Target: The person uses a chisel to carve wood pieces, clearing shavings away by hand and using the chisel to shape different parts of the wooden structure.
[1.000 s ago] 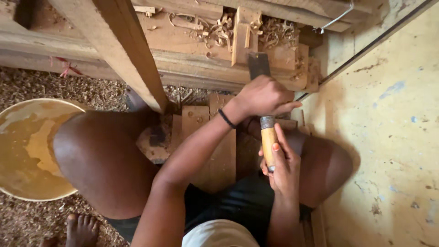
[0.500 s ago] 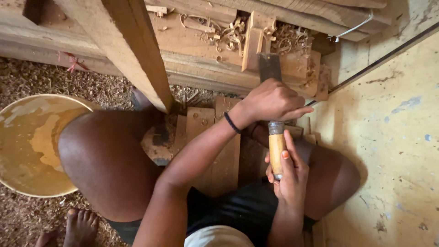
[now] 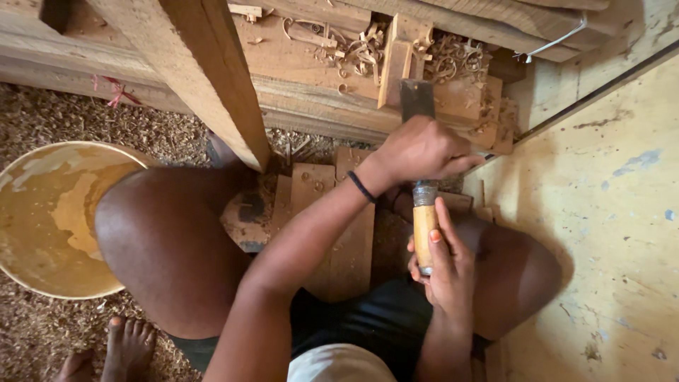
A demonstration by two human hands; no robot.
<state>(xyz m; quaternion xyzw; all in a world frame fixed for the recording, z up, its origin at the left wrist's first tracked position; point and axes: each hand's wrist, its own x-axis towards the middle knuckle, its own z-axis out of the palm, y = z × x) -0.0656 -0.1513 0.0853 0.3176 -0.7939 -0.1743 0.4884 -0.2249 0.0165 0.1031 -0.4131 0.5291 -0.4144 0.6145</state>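
A wide chisel with a dark steel blade [image 3: 417,100] and a yellow wooden handle [image 3: 424,230] points away from me into a wooden beam [image 3: 318,78]. My left hand [image 3: 421,150] is wrapped over the upper part of the chisel near the blade, a black band on its wrist. Below it, my right hand [image 3: 444,265] grips the yellow handle at its end. The blade's edge rests in a notch full of curled wood shavings [image 3: 353,49]. I am squatting, my knees on either side of my arms.
A slanted wooden post [image 3: 194,71] crosses the upper left. A round yellowish basin [image 3: 49,212] sits at the left on a floor covered in sawdust. A yellow painted wall [image 3: 608,212] stands at the right. Short planks [image 3: 332,212] lie under me.
The view has shifted slightly downward. Both hands keep their hold on the chisel, which stays against the beam's notch.
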